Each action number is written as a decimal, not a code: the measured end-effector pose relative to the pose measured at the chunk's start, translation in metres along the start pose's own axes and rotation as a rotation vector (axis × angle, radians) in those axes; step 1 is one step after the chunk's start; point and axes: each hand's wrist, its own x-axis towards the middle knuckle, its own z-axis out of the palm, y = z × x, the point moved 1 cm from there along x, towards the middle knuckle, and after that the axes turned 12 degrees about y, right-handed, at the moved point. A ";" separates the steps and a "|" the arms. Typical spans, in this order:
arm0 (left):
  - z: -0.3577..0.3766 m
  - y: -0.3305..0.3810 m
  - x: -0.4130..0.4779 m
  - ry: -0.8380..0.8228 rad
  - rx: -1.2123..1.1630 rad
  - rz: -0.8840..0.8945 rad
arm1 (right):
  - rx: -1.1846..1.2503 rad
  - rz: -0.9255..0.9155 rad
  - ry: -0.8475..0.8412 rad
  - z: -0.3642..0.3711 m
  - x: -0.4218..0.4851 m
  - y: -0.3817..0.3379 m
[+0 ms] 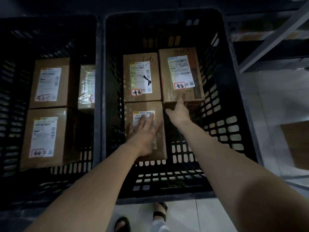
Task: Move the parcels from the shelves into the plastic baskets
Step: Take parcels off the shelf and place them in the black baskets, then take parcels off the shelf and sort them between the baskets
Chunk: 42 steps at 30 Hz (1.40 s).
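Below the camera, on the floor, two black plastic baskets stand side by side. The right basket [167, 197] fills the middle of the view; the left basket [11, 106] adjoins it, rim beside rim. A grey shelf frame [274, 36] rises at the upper right, well apart from both hands; what it carries is too blurred to tell.

The left basket holds three labelled parcels [50, 82], labels up. The right basket holds three more: the far-left parcel [142, 76], the far-right parcel [181, 72] just beside it, and the near parcel [143, 106] directly in front of the far-left one. The near-right quarter of this basket shows bare grid.

Both arms reach down into the right basket. The left hand [143, 136] lies flat on the near parcel, fingers straight and spread, grasping nothing. The right hand [179, 113] grasps nothing either: its index finger [180, 99] is extended, tip at the near top edge of the far-right parcel, thumb out to the side.

Judged step: seating and squaring parcels already delivered; no parcel is in transit. Judged next move: lift both hands clear of the basket wall, turn to the shelf frame, and take a further parcel. The bare near-right quarter appears the likely slot for it, provided the far-right parcel sits fully back.
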 end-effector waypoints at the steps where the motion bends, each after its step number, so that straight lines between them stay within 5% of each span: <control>1: -0.007 -0.001 0.001 0.013 -0.053 -0.027 | -0.012 0.014 -0.017 0.001 -0.001 -0.002; 6: -0.038 -0.005 -0.005 0.216 -0.268 -0.152 | -0.198 -0.139 0.009 -0.013 -0.014 0.001; 16: -0.114 0.005 -0.124 0.573 0.105 0.025 | -0.675 -0.696 0.143 -0.063 -0.137 -0.058; 26: -0.188 -0.075 -0.489 0.950 0.335 -0.233 | -0.494 -1.311 0.254 -0.056 -0.453 -0.199; 35: -0.190 -0.163 -0.804 1.146 0.451 -0.685 | -0.270 -1.882 0.094 0.015 -0.746 -0.309; 42: -0.164 -0.207 -0.952 1.242 0.423 -1.029 | -0.139 -2.196 -0.110 0.077 -0.899 -0.352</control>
